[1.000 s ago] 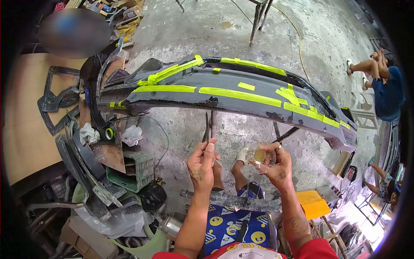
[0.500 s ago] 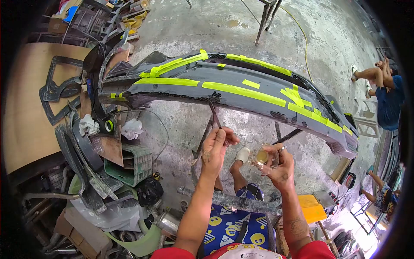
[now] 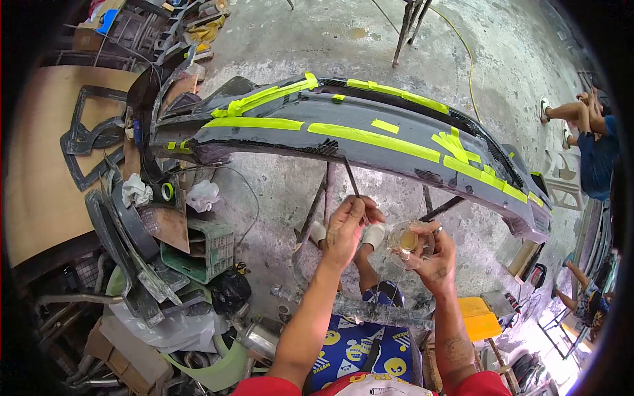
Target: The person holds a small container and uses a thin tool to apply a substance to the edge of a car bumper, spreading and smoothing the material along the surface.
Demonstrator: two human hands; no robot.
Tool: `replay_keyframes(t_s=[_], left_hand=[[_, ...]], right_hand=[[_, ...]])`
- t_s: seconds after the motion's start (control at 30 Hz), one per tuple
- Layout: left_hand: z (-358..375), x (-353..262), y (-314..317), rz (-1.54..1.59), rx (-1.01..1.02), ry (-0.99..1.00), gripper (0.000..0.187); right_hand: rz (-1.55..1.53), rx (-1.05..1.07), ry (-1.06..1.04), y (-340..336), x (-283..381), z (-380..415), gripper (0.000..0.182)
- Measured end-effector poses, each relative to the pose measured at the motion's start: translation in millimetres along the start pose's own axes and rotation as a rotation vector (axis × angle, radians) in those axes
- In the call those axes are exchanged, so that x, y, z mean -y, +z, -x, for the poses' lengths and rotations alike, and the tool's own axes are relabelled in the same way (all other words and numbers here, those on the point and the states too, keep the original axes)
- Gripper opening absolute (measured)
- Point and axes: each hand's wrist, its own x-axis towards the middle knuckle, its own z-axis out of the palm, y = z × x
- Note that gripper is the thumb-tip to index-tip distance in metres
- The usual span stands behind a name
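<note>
Pinched in the fingers of my left hand point(image 3: 347, 231) is a thin dark brush point(image 3: 352, 177), its tip right at the lower edge of a long grey car bumper point(image 3: 264, 140). Strips of bright yellow-green tape point(image 3: 373, 142) run along the bumper, and dark woven-looking patches point(image 3: 328, 146) show near where the brush tip is. My right hand point(image 3: 437, 256) grips a clear plastic cup point(image 3: 401, 259) with yellowish liquid at its bottom, tilted so its mouth faces me.
Metal stand legs point(image 3: 317, 204) support the bumper from beneath. To the left lie a green crate point(image 3: 218, 247), crumpled white paper point(image 3: 203, 197), a tape roll point(image 3: 168, 192) and black trim pieces. A seated person point(image 3: 598, 158) is at the right, near a white plastic chair point(image 3: 563, 175).
My left hand and the brush have shifted right along the bumper's lower edge. The cup in my right hand has moved slightly right and its opening shows more.
</note>
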Motion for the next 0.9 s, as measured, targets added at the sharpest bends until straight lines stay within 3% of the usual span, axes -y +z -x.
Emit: replay_keyframes(t_s=[0.17, 0.43, 0.63, 0.73, 0.83, 0.9], left_hand=[[18.9, -2.6, 0.1, -0.102, 0.014, -0.012, 0.032], [6.1, -25.3, -4.1, -0.090, -0.062, 0.089, 0.032], [25.5, -21.7, 5.9, -0.222, 0.016, -0.047, 0.033], [48.0, -38.2, 8.3, -0.279, 0.021, -0.212, 0.034], [65.7, -62.2, 0.6, -0.382, -0.023, -0.173, 0.035], [75.1, -89.6, 1.8, -0.601, -0.159, -0.092, 0.037]], right_hand=[[0.078, -0.035, -0.060, -1.0, -5.7, -1.9, 0.041], [0.040, -0.006, 0.019, -0.4, -6.5, -1.2, 0.042], [0.051, -0.007, -0.006, 3.9, 2.3, -3.5, 0.044], [0.026, 0.008, 0.002, 4.9, 6.3, -7.6, 0.044], [0.070, 0.038, 0.056, 8.6, 20.1, -13.0, 0.043], [0.053, 0.043, -0.003, 13.0, 19.6, -18.3, 0.043]])
